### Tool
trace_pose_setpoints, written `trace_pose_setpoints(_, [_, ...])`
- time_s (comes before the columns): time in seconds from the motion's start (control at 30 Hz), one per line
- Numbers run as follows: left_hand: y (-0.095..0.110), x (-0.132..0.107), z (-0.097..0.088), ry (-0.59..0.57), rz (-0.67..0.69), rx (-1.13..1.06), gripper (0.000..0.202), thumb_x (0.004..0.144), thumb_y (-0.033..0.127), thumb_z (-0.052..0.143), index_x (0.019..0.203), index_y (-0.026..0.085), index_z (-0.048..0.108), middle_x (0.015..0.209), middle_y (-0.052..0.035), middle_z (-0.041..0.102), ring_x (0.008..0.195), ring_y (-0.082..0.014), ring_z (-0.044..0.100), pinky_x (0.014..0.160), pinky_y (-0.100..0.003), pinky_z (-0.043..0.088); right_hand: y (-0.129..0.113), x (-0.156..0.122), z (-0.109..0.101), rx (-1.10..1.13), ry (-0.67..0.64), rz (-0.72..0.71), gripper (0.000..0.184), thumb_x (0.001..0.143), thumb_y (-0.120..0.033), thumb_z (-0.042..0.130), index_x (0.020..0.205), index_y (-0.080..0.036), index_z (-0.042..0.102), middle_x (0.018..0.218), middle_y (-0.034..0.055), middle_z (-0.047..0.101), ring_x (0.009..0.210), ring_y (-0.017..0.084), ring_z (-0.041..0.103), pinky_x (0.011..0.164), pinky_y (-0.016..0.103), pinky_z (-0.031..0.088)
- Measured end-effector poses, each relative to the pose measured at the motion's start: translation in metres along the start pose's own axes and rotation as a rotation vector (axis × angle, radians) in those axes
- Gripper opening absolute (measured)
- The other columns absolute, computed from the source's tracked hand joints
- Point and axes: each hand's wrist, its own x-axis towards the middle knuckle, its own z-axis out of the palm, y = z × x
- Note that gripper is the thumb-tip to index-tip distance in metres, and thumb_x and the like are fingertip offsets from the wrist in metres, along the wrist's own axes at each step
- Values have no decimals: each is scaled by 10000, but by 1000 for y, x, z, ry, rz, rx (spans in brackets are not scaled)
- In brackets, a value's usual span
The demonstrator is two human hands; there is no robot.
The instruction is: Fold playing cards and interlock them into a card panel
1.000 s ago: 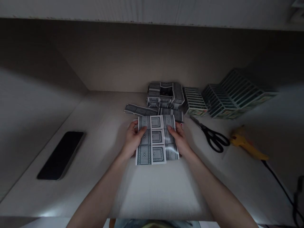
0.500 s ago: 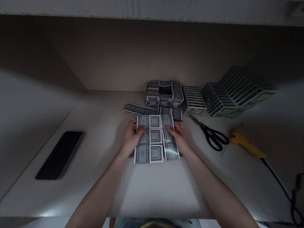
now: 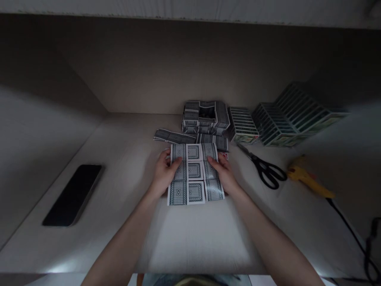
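Note:
A panel of playing cards [image 3: 195, 171], several cards joined in three columns with patterned backs up, is held between my two hands just above the table. My left hand [image 3: 164, 171] grips its left edge, thumb on top and fingers underneath. On the right edge, my right hand [image 3: 224, 171] pinches it the same way. Beyond the panel lie a strip of cards [image 3: 175, 136] and a shorter card piece [image 3: 212, 140]. Behind these stands a box-like structure of cards [image 3: 193, 115] with a square opening on top. My fingers under the panel are mostly hidden.
Scissors [image 3: 269, 171] with black handles and a yellow glue gun [image 3: 311, 182] with a black cord lie to the right. Slatted card structures [image 3: 244, 123] stand at the back right. A phone [image 3: 73, 194] rests at left. A shelf edge [image 3: 190, 16] overhangs the table.
Almost nothing differs. The view has shifted very slightly; both hands keep the same grip on the card panel.

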Motion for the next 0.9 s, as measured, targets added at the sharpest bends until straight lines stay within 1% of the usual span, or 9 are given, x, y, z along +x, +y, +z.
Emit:
trace_pose_setpoints(0.13, [1, -1, 0, 2, -31, -22, 399, 652, 313, 628, 1003, 177, 494, 828, -43, 643, 636, -149, 602, 587, -270, 483, -1, 0, 1, -21, 13, -8, 324, 693, -405, 595, 967, -233, 583, 980, 12, 647, 891, 206, 583, 793, 361, 448])
trace_pose_setpoints(0.3, [2, -1, 1, -3, -42, -49, 388, 650, 303, 630, 996, 185, 499, 845, -40, 644, 627, -141, 601, 587, -268, 482, -1, 0, 1, -14, 3, -13, 319, 700, -398, 592, 978, -241, 579, 1011, 10, 639, 934, 210, 574, 809, 365, 442])
trace_pose_setpoints(0.43, [2, 0, 0, 9, -4, -11, 407, 643, 301, 636, 1007, 182, 496, 849, -45, 643, 674, -157, 610, 611, -280, 484, -1, 0, 0, -32, 3, -4, 325, 705, -394, 589, 992, -241, 574, 1043, 9, 629, 973, 213, 558, 800, 358, 446])
trace_pose_setpoints(0.53, [0, 1, -1, 19, 29, 8, 419, 643, 301, 637, 1018, 180, 495, 851, -46, 642, 707, -164, 613, 630, -283, 484, 0, 0, -1, -35, -3, 8, 332, 700, -400, 591, 991, -240, 580, 1024, 6, 638, 954, 209, 567, 792, 350, 446])
trace_pose_setpoints(0.63, [-1, 2, -1, 12, 35, 2, 436, 642, 300, 638, 1032, 177, 488, 860, -51, 643, 696, -162, 612, 623, -285, 485, 2, 1, -2, -42, -4, 21, 323, 701, -400, 592, 979, -236, 587, 982, 8, 650, 915, 206, 582, 777, 345, 448])
trace_pose_setpoints(0.77, [-1, 1, -1, -5, 19, -4, 425, 652, 309, 629, 1031, 180, 485, 874, -57, 643, 664, -153, 606, 595, -273, 483, 2, 0, -1, -51, 8, 10, 309, 714, -402, 580, 978, -241, 582, 994, 9, 645, 932, 206, 573, 782, 344, 448])
trace_pose_setpoints(0.9, [1, 0, 1, -4, -32, -43, 388, 644, 316, 631, 985, 184, 502, 819, -34, 645, 610, -138, 596, 567, -258, 475, 0, 0, 1, -59, 16, -5, 298, 715, -410, 576, 961, -241, 581, 988, 5, 644, 933, 204, 572, 792, 343, 447])
